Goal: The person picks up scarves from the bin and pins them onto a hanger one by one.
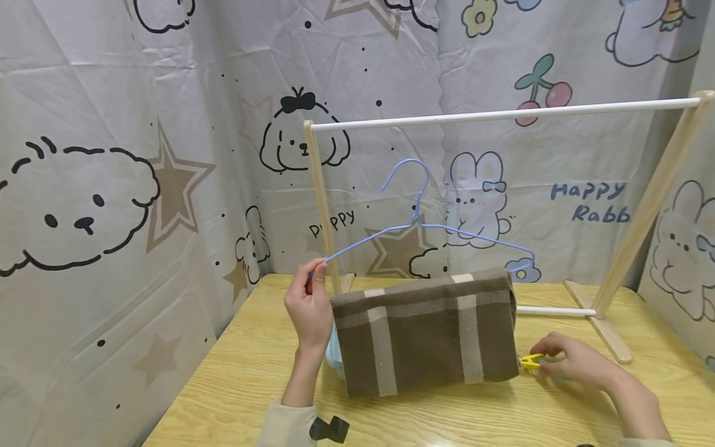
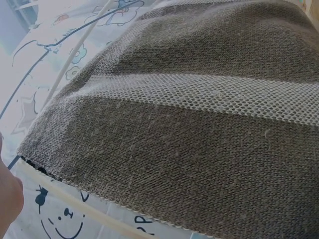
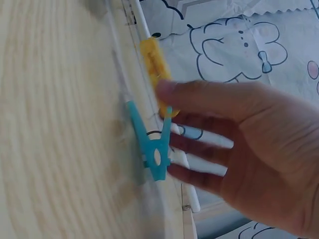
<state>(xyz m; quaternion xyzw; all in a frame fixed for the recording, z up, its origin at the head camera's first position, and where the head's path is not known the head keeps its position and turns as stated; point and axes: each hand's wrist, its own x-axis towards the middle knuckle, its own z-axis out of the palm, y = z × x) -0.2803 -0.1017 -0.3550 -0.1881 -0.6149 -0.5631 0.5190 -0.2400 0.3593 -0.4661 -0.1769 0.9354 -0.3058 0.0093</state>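
Observation:
My left hand [image 1: 310,304] pinches the left end of a blue wire hanger [image 1: 380,234], held up with its hook free. Over the hanger's lower part hangs a folded brown knit cloth [image 1: 427,341] with pale stripes; it fills most of the left wrist view. At the cloth's lower right, my right hand [image 1: 581,357] pinches a yellow clothespin [image 1: 532,361] between thumb and fingers. In the right wrist view a teal clothespin [image 3: 157,152] is close beside the lower fingers; whether they touch it I cannot tell.
A wooden rack with a white top bar [image 1: 503,114] stands behind the hanger on the wood-grain table [image 1: 223,397]. Part of a light-blue container [image 1: 333,357] shows behind the cloth's left side. A printed curtain [image 1: 223,74] surrounds the table.

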